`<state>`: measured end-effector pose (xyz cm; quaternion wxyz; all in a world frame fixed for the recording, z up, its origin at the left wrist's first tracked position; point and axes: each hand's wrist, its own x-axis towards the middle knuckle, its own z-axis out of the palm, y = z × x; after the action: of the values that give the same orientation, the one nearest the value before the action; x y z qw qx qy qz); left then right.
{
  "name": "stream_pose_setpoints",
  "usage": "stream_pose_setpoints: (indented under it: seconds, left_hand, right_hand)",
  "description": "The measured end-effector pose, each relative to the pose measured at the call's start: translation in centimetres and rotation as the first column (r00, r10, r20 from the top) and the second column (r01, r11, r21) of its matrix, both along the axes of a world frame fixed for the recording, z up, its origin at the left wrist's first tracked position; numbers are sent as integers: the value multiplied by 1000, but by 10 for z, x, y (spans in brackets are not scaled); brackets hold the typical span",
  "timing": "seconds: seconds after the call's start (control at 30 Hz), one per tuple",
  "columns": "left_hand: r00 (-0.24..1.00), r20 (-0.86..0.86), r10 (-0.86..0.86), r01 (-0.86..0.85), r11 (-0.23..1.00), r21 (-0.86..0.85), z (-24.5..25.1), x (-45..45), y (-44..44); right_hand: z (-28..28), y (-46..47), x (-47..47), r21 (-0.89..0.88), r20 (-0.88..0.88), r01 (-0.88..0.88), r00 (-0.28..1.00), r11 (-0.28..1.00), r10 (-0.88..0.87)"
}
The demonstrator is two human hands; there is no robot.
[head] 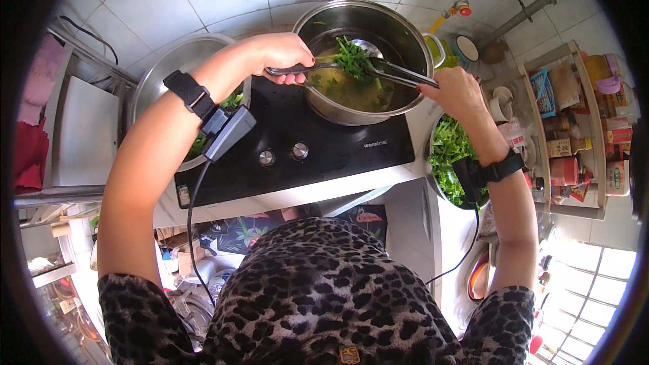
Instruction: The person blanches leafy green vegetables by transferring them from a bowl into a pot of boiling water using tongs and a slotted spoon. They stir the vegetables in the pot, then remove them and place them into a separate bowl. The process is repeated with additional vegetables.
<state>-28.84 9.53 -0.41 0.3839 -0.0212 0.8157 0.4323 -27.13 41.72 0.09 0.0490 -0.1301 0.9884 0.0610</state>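
Observation:
My left hand [289, 58] is closed around the dark handle of a metal utensil [327, 65], which reaches over the near left rim of a large stainless steel pot [350, 117]. From the right, my right hand [454, 94] grips long metal utensil handles [403, 75]; whether these are tongs or separate tools I cannot tell. Between the utensil ends a clump of leafy greens [353, 58] is raised above yellowish liquid [329, 90]. Behind the clump shows a shiny rounded metal ladle or skimmer head [367, 47]. Loose leaves float in the liquid.
The pot stands on a black glass cooktop [233, 162] with two knobs. A large metal basin [162, 63] with some greens is at left, partly behind my left forearm. A bowl of chopped greens [451, 157] sits at right, beside a condiment rack [573, 126]. Cables hang from both wrist devices.

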Motion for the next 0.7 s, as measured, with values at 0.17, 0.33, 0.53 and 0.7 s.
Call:
stream_pose_setpoints:
  seconds: [0.17, 0.33, 0.53, 0.7]
  left_hand:
    - [997, -78, 15, -13, 1000, 27, 23, 10, -10]
    - [993, -119, 2, 4, 999, 54, 54, 16, -18]
    - [979, -204, 10, 1, 999, 53, 88, 29, -21]
    - [969, -249, 1, 11, 999, 47, 102, 39, -23]
  right_hand:
    - [21, -1, 7, -38, -55, 13, 998, 999, -15]
    - [50, 2, 18, -78, -119, 23, 992, 997, -32]
    - [74, 4, 34, -83, -281, -58, 959, 995, 33]
    - [81, 8, 44, -166, -254, -11, 967, 986, -33]
